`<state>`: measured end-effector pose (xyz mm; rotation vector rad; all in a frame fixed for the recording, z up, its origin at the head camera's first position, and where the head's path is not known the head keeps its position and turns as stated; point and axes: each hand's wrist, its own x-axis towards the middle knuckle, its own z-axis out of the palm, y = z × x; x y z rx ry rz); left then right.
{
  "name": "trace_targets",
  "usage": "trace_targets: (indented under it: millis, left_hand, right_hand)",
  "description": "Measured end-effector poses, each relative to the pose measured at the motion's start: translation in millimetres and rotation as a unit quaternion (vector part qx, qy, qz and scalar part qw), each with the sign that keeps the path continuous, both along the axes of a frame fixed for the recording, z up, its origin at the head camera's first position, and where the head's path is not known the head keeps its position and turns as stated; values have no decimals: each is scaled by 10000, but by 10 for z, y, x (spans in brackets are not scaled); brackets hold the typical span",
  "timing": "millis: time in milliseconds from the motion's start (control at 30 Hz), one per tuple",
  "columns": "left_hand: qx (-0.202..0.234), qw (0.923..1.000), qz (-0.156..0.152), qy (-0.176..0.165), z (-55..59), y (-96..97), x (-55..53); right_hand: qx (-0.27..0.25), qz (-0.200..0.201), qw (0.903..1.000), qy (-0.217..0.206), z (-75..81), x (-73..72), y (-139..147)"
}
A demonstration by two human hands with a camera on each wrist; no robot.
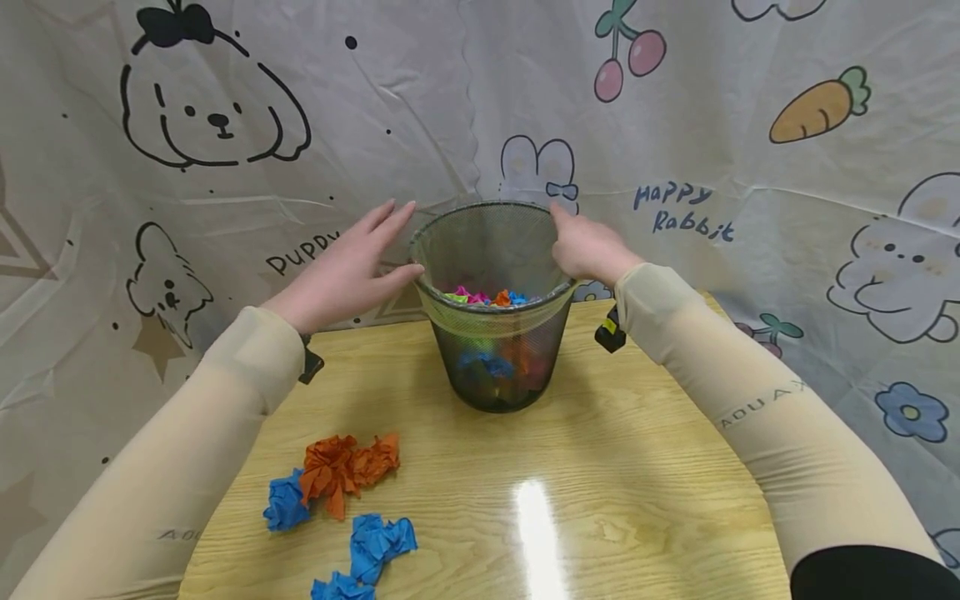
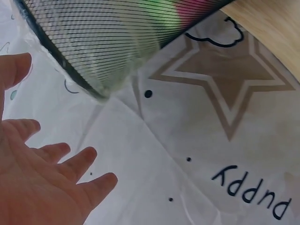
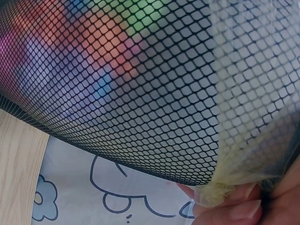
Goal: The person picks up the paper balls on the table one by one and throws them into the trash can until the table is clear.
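Head view shows a dark mesh bin (image 1: 495,398) upright on the wooden bench (image 1: 637,433), crumpled coloured paper (image 1: 504,298) inside it. At its rim, the right hand (image 1: 591,247) has its grip curled on the gathered edge of a pale liner (image 3: 212,193). The left hand (image 1: 343,268) has a loose grip, fingers spread, just beside the opposite rim. Crumpled orange paper (image 1: 333,471) touches a blue paper ball (image 1: 287,502) on the bench's near left.
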<state>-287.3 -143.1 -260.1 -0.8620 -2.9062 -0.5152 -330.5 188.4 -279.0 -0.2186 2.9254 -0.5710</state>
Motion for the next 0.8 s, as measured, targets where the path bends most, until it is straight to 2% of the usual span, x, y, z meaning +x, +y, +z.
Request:
trace_targets:
  millis: [167,400,667,800]
  left_hand:
    - [-59,9999,110,-2,-93,-144,67]
    - [-260,9990,219,-292,-277,-342,190]
    - [-515,9968,-28,-609,-568,-433,284]
    - [-553,9942,-159,-910,-723,-466,338]
  right_hand:
    - [31,-15,10000,6,-1,-6,-5]
    - [5,-31,10000,-22,-4,-11,-9]
    - [-39,-58,10000,-30,-3,-8,-2]
    - [-75,-48,10000,-33,0,2,0]
